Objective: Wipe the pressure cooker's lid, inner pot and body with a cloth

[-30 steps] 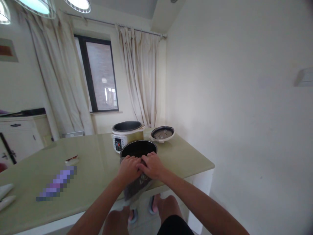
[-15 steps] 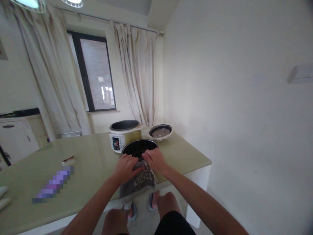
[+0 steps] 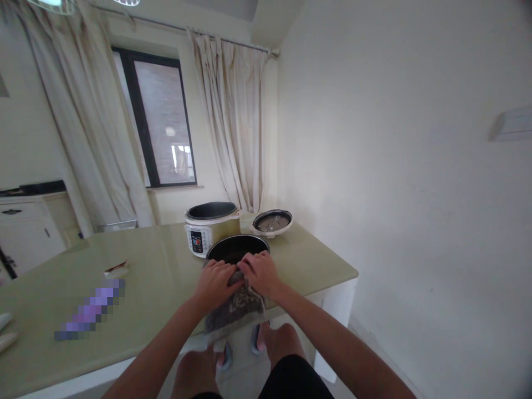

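A dark round inner pot (image 3: 236, 245) stands near the table's front edge, its rim facing up. Over its near side hangs a grey-brown cloth (image 3: 236, 316) with a pale pattern, its lower end dropping past the table edge. My left hand (image 3: 214, 282) is closed on the cloth at the pot's near left rim. Close beside it, my right hand (image 3: 260, 272) also grips the cloth at the near right rim. The fingertips of both hands reach over the rim and are partly hidden. Behind the pot is a white cooker (image 3: 211, 224) with a front control panel, its top uncovered.
A round lid (image 3: 272, 223) lies underside up to the right of the cooker. On the left of the green tabletop (image 3: 162, 293) are a blurred-out purple item (image 3: 91, 310) and a small whitish object (image 3: 117, 270). A wall (image 3: 399, 194) rises on the right.
My right hand has shifted slightly left along the rim, closer to my left hand. The cloth has bunched a little beneath it. The pot stays in place.
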Motion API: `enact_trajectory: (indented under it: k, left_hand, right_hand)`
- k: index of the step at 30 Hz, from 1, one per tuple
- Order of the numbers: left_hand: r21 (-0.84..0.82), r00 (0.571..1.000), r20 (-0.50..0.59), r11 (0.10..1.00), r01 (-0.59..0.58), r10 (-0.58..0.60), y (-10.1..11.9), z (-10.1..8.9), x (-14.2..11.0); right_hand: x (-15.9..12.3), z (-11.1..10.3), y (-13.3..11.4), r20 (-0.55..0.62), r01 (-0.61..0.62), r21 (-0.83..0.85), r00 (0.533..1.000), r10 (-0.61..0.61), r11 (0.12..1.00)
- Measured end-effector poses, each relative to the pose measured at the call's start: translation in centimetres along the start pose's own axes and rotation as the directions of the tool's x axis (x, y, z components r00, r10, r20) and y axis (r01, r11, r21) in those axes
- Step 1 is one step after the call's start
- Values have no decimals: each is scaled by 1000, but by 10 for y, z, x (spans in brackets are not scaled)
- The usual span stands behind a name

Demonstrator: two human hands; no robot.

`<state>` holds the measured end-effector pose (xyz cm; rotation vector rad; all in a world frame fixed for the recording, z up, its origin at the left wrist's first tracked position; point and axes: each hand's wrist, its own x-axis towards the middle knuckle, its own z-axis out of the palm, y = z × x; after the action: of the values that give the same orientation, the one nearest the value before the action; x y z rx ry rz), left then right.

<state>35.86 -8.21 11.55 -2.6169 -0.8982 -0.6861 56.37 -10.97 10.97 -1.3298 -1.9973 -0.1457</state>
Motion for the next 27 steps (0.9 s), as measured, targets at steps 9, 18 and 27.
enact_trajectory:
  k: [9,18,27]
  left_hand:
    - [-95,992,-32,987,-128,125,-30,-11,-19]
    - [54,996,-23,995,89,-88,10,10,6]
    - [-110,994,-36,988,-107,103,-50,-13,-21]
  right_hand:
    - [-6,-9,29,-14,85,92,996,-84,992]
    - [-2,22,-21,-76,-51,-10,996,50,999]
    - [17,0,36,-3,-53,171,999,55,984]
